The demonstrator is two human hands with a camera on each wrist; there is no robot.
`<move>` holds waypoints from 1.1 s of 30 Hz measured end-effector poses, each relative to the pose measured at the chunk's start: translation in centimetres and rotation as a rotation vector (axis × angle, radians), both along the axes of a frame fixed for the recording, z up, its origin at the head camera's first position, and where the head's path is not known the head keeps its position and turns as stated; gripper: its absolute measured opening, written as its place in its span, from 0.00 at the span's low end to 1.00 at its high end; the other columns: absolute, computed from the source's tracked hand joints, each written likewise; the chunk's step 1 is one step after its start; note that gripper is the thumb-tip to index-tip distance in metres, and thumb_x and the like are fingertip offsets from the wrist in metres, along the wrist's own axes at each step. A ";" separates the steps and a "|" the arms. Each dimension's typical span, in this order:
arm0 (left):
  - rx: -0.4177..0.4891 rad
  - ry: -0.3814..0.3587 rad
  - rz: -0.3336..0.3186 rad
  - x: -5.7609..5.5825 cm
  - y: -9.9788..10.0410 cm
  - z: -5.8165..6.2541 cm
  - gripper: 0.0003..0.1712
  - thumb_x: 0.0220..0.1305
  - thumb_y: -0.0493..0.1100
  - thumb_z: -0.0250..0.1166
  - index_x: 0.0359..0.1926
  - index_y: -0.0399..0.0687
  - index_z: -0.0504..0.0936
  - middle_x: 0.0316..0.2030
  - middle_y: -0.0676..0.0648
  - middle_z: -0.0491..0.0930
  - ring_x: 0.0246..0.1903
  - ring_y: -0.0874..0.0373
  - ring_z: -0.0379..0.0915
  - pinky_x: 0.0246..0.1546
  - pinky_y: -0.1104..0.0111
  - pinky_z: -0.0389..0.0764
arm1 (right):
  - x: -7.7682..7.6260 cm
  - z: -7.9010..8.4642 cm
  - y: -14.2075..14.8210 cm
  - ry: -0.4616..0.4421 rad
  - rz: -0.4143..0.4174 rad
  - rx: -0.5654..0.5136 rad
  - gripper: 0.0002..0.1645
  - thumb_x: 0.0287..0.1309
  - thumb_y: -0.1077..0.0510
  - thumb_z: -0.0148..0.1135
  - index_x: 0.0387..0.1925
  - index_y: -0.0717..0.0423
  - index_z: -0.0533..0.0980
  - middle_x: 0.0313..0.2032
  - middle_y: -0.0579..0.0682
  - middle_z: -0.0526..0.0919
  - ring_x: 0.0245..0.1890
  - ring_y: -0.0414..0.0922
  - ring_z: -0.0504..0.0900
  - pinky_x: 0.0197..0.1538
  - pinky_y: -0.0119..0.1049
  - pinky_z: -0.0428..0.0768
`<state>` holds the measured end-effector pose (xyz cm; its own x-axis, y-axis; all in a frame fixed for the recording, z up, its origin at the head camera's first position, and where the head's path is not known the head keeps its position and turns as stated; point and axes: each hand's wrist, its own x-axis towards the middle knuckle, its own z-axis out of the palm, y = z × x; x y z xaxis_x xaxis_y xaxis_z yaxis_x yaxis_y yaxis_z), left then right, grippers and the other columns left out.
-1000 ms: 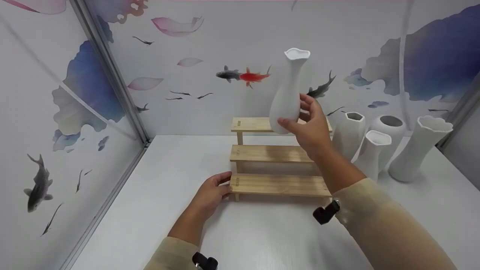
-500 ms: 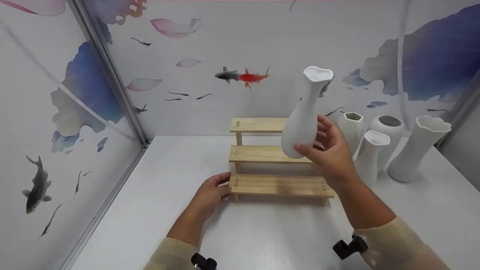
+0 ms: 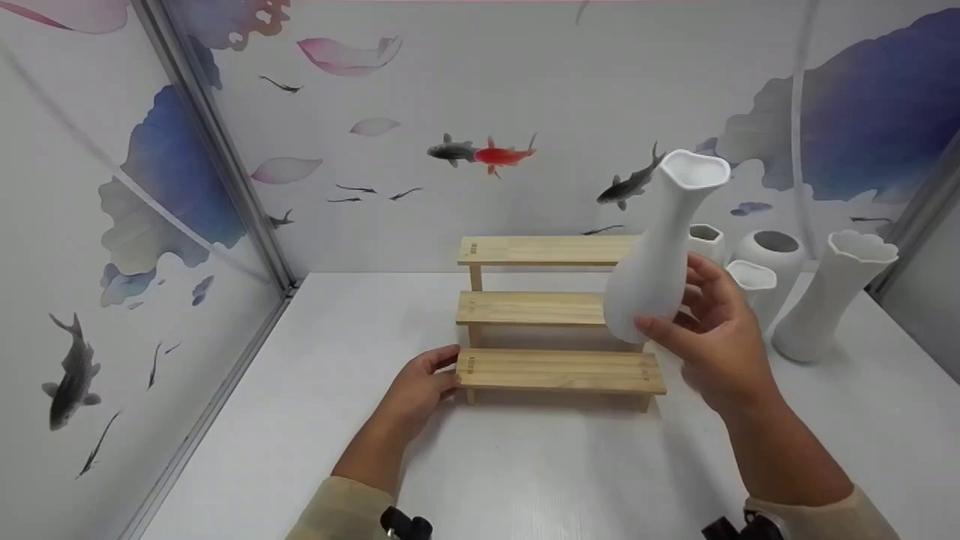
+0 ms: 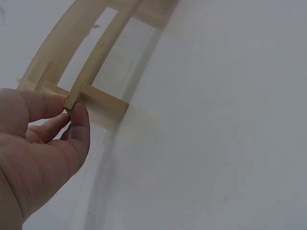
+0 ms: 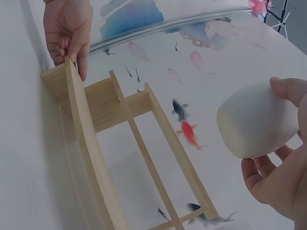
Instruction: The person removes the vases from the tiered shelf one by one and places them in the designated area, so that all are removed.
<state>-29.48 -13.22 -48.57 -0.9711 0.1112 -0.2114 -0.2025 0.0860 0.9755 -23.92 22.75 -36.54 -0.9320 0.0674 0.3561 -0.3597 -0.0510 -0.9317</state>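
Observation:
My right hand (image 3: 720,337) grips a white vase (image 3: 652,270) by its rounded lower body, thumb in front and fingers behind. The vase has a slim neck and a wavy flared mouth, and it is held tilted in the air by the right end of a three-tier wooden shelf (image 3: 559,371). In the right wrist view the vase's base (image 5: 254,122) faces the camera. My left hand (image 3: 420,394) pinches the left end of the lowest tier. The left wrist view shows thumb and fingers on either side of that board's end (image 4: 72,98).
Several white vases stand at the right: one with a scalloped rim (image 3: 821,300), one rounded with a wide mouth (image 3: 776,247), one with an angular mouth (image 3: 706,236), and a smaller one (image 3: 754,279) partly behind my right hand. A fish-patterned wall (image 3: 465,90) rises behind the white table (image 3: 360,315).
My right hand has carried the vase rightward, down and closer, away from above the top tier towards the shelf's right end. My left hand stays on the lowest tier.

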 end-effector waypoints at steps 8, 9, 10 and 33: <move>-0.014 -0.003 0.004 0.1 0.0 -0.1 0.31 0.75 0.33 0.60 0.77 0.42 0.71 0.76 0.41 0.71 0.64 0.54 0.80 0.68 0.57 0.79 | 1.3 0.2 1.6 0.018 -0.023 -0.026 0.52 0.56 0.75 0.75 0.78 0.47 0.65 0.68 0.50 0.74 0.67 0.49 0.77 0.60 0.29 0.83; -0.013 -0.002 0.002 0.1 0.0 -0.1 0.31 0.75 0.33 0.60 0.77 0.42 0.71 0.76 0.41 0.71 0.64 0.54 0.80 0.68 0.57 0.79 | 1.3 0.3 1.9 0.025 -0.021 -0.039 0.52 0.56 0.75 0.74 0.78 0.47 0.65 0.68 0.50 0.74 0.67 0.49 0.77 0.60 0.29 0.83; -0.010 -0.004 0.004 0.0 -0.1 -0.2 0.31 0.76 0.33 0.60 0.77 0.42 0.71 0.76 0.41 0.71 0.64 0.54 0.80 0.68 0.57 0.79 | 1.4 0.4 2.2 0.032 -0.022 -0.047 0.52 0.56 0.76 0.73 0.78 0.48 0.65 0.68 0.51 0.74 0.67 0.49 0.77 0.60 0.29 0.83; -0.006 -0.022 0.017 -0.3 0.2 -0.3 0.31 0.75 0.32 0.60 0.76 0.44 0.72 0.76 0.42 0.71 0.64 0.53 0.80 0.69 0.56 0.78 | 0.7 -0.9 12.9 0.162 -0.307 -0.189 0.55 0.44 0.86 0.72 0.75 0.57 0.70 0.67 0.53 0.76 0.60 0.49 0.77 0.51 0.22 0.85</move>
